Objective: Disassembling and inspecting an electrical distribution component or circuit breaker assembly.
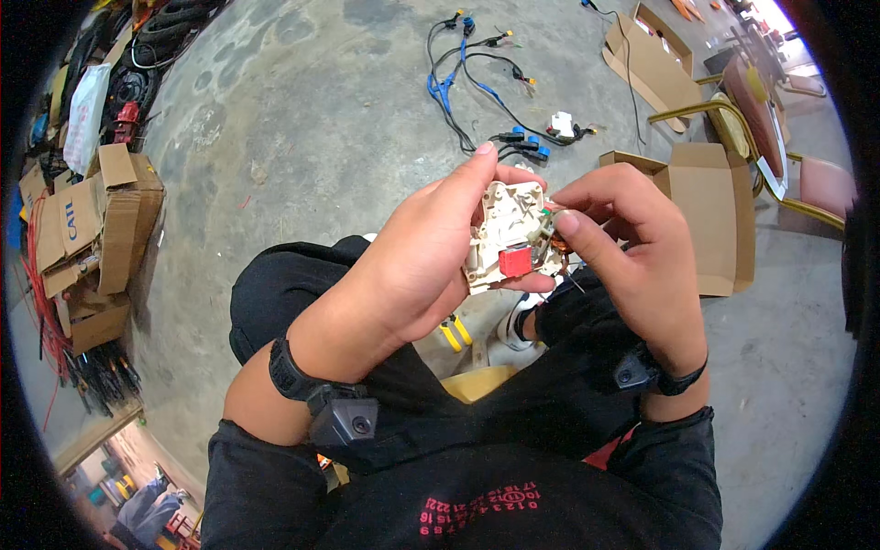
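Note:
My left hand is closed around an opened cream plastic housing, its thumb along the top left edge and fingers beneath. Moulded posts and ribs show inside the housing. A red block sits near its lower edge, with a copper-coloured part and a bit of green at the right. My right hand is at that right side, thumb and fingers pinched together by the copper part. What lies between those fingertips is too small to make out. Thin wire ends stick out below them.
A black and blue cable harness lies on the concrete floor ahead, beside a small white part. Open cardboard boxes and chairs stand at right. Cartons are piled at left. Yellow-handled pliers lie below my hands.

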### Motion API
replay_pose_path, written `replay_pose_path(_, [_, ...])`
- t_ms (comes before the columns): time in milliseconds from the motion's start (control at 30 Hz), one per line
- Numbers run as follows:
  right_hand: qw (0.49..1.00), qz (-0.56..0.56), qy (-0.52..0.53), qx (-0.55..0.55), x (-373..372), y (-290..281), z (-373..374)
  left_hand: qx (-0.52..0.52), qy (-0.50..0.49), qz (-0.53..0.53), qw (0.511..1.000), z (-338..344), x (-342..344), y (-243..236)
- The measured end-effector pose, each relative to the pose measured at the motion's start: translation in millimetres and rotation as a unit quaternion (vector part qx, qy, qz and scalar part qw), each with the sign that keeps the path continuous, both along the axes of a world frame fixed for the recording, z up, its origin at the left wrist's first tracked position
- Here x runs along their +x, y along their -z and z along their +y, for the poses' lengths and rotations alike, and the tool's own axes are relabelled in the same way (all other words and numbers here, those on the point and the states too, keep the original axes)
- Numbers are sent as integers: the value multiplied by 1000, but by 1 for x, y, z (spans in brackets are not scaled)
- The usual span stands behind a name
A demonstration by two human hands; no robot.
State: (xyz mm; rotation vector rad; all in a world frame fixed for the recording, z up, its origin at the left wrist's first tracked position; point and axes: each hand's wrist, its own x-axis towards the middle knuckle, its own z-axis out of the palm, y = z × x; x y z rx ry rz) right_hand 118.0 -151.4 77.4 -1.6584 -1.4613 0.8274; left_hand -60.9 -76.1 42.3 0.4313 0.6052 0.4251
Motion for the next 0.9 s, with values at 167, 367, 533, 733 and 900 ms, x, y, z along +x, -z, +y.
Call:
replay_pose_path(167, [987,-120,-54,87,3,1,1,-2,0,14,1000,0,1,-1])
replay_pose_path(367, [976,-158,-89,118,2,-4,0,14,-5,-2,1000,2,-1,5])
replay_pose_path(533, [975,-164,-95,114,1,-5,-2,21,-12,-19,1000,2,0,4])
replay_pose_path(733, [969,-176,-92,147,0,0,-3,30,-12,-14,999,2,1,3])
replay_pose_path(900, [965,-168,-94,179,0,2,-1,29,-16,-14,999,2,0,3])
